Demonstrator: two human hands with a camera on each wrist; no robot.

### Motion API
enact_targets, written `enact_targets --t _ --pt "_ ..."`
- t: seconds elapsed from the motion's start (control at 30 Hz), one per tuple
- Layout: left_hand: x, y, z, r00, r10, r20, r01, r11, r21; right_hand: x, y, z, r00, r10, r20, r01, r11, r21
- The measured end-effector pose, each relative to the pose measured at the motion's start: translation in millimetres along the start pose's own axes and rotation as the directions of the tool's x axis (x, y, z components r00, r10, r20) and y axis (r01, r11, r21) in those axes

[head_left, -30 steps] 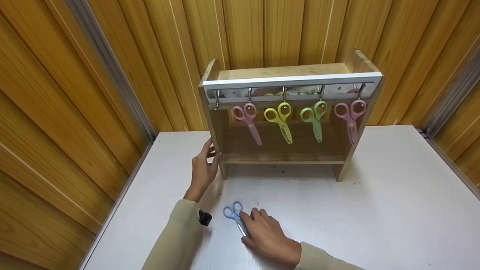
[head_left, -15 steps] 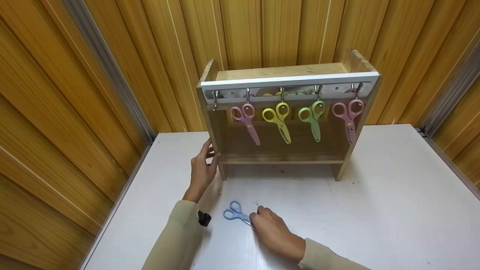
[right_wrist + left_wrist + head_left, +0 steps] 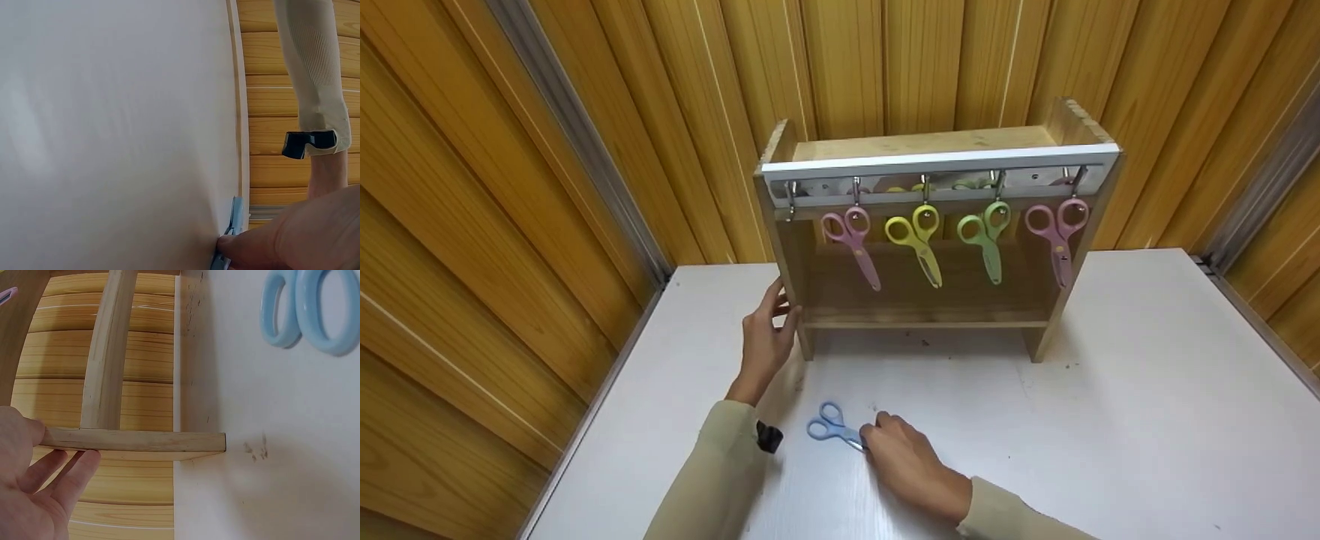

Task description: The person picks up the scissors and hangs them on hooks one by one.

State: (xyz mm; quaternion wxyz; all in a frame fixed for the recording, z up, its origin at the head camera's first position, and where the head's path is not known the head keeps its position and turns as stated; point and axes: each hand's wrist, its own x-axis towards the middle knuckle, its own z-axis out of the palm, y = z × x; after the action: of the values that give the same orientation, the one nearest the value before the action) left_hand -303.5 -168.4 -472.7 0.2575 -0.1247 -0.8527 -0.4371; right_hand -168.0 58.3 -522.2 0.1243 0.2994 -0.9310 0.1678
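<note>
A pair of blue scissors point(image 3: 834, 427) lies on the white table, handle loops pointing up and left in the head view. My right hand point(image 3: 909, 466) pinches it by the blade end, which the fingers hide. Behind stands a wooden rack point(image 3: 930, 325) with a metal hook rail point(image 3: 942, 159) across its upper front. My left hand point(image 3: 767, 341) holds the lower part of the rack's left side panel point(image 3: 140, 441), thumb on one face and fingers on the other. Pink scissors point(image 3: 853, 244), yellow scissors point(image 3: 919, 241), green scissors point(image 3: 988, 238) and a second pink pair point(image 3: 1060, 236) hang from hooks.
The leftmost hook point(image 3: 791, 201) on the rail carries no scissors. Wood-patterned walls point(image 3: 847, 67) enclose the white table point(image 3: 1147, 390) at the back and both sides. A black device point(image 3: 769, 436) is strapped at the left wrist.
The right hand has shifted slightly right and its fingers have closed round the blades. The blue scissors have swung to lie flatter, blades pointing right. The left hand stays at the rack.
</note>
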Motion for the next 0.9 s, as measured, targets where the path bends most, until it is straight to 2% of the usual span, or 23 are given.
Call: enact_targets --t 0.3,0.57,0.9 --pt "-0.3 1.7 -0.8 1.0 -0.008 0.01 0.008 1.0 0.002 4.9 0.6 -6.1 0.999 0.044 0.007 -0.044 0.999 0.0" --pt "-0.5 1.4 -0.8 1.0 0.016 0.003 -0.016 1.0 0.001 11.8 8.4 -21.9 0.995 0.06 0.082 -0.07 0.989 0.127" --pt "-0.3 3.3 -1.3 0.999 -0.028 0.03 0.028 1.0 -0.004 19.4 17.5 -40.3 0.988 0.117 0.101 -0.133 0.978 0.161"
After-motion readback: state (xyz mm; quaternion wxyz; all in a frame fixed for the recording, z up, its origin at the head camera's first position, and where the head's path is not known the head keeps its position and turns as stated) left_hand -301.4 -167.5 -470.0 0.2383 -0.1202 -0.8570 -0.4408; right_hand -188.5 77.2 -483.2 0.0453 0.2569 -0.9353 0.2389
